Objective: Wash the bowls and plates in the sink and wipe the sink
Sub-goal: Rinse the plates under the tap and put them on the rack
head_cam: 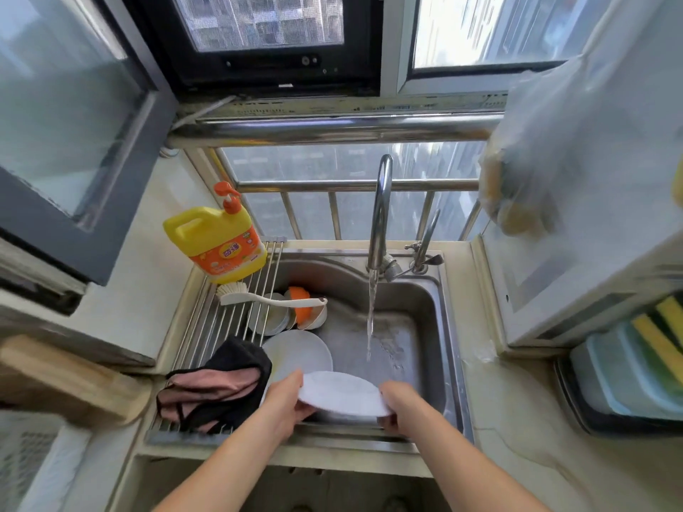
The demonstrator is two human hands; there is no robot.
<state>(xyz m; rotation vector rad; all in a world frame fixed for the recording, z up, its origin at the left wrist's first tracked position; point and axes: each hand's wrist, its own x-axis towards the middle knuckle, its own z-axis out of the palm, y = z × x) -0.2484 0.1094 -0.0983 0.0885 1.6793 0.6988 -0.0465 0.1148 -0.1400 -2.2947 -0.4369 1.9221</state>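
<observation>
I hold a white plate (342, 393) over the near edge of the steel sink (441, 327). My left hand (286, 404) grips its left rim and my right hand (401, 406) grips its right rim. A second white plate (299, 351) lies in the sink just beyond. Farther back on the left stand white and orange bowls (301, 312) stacked together. Water runs from the tap (380, 216) onto the sink floor, beyond the held plate.
A roll-up wire rack (221, 327) spans the sink's left side, carrying a yellow detergent bottle (218, 242), a white dish brush (266, 298) and a black-and-pink cloth (218, 386). A wooden board (66, 378) sits far left. Sponges in a tray (646, 349) sit right.
</observation>
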